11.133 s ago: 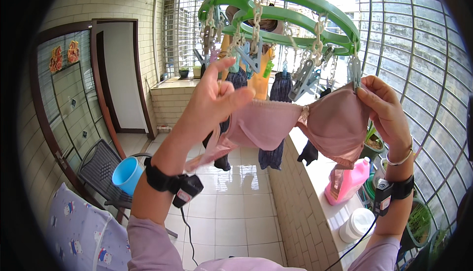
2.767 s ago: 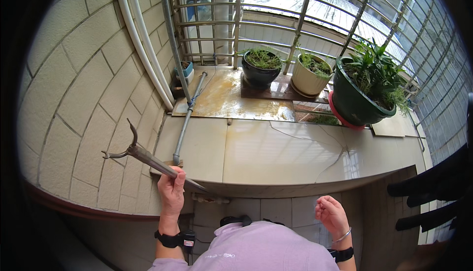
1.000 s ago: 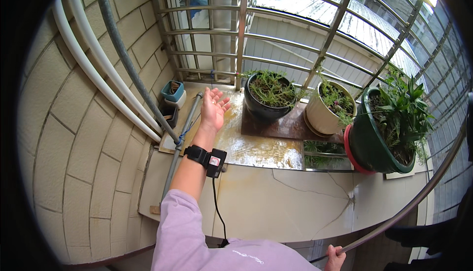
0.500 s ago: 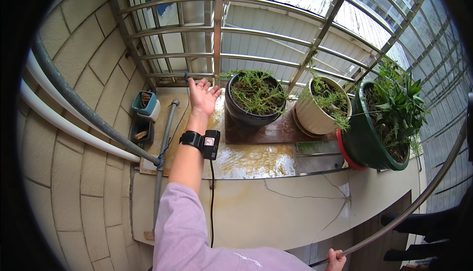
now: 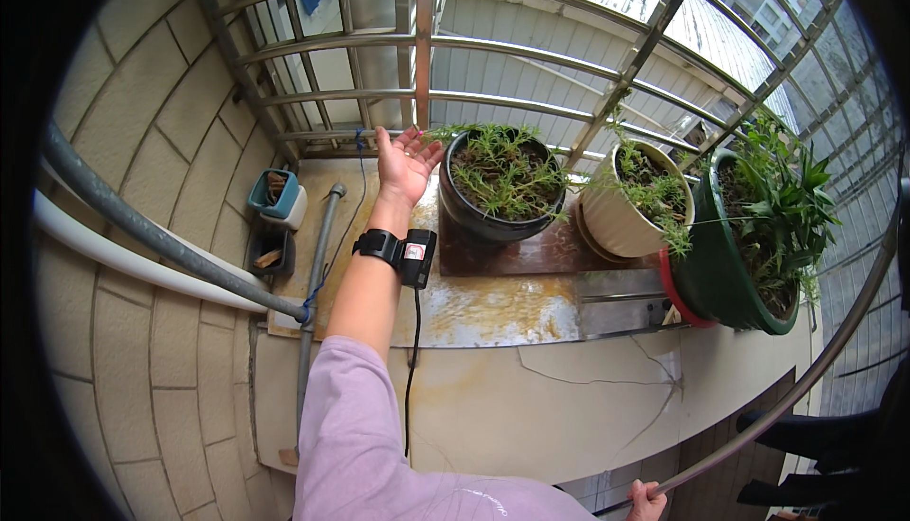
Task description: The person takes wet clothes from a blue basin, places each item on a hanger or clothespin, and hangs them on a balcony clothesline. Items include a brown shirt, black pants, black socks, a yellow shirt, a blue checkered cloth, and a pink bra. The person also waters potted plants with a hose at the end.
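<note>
My left hand (image 5: 408, 163) reaches forward with its palm up and its slightly bent fingers apart, holding nothing. The fingertips are beside trailing green stems that hang over the left rim of a dark round pot (image 5: 498, 224); whether they touch cannot be told. A low leafy plant (image 5: 507, 175) fills that pot. On the left wrist sits a black strapped device (image 5: 417, 257) with a cable running down. Low at the right, my right hand (image 5: 646, 500) is closed around a curved metal rail (image 5: 758, 426).
A cream pot (image 5: 626, 213) and a dark green pot (image 5: 744, 246) with plants stand to the right. Metal bars (image 5: 521, 52) rise behind. Small containers (image 5: 275, 201), a grey pipe (image 5: 318, 237) and a tiled wall (image 5: 133, 331) are at the left. A cracked ledge (image 5: 474, 417) lies nearer.
My left hand has moved slightly right and up, closer to the stems at the dark pot's left rim. The view has shifted a little. My right hand stays on the rail.
</note>
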Available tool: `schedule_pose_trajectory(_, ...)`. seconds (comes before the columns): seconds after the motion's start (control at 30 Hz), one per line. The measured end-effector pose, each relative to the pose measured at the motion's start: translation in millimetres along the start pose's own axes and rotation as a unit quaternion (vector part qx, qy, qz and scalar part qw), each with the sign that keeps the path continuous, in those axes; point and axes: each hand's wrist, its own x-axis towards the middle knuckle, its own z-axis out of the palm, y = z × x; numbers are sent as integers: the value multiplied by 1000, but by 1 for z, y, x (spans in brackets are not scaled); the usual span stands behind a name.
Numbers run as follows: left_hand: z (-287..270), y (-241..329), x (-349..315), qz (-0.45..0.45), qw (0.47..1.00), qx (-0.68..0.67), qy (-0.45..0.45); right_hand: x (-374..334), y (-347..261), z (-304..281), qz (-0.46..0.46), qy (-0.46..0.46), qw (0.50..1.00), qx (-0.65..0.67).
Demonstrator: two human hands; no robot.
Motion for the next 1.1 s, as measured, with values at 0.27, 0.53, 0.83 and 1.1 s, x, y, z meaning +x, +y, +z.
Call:
schedule_pose_trajectory(0.27,11,1,-20,77,986,149,-27,-1,-2,3,-4,-6,1000,10)
schedule_pose_trajectory(0.53,26,-8,-51,178,903,387,-49,2,0,5,-1,-7,1000,16)
schedule_pose_trajectory(0.83,16,-30,-55,374,758,533,-40,2,-5,6,9,-13,999,30)
schedule_pose_trajectory(1.1,17,-30,-63,366,734,569,-52,25,81,-16,-39,27,996,77)
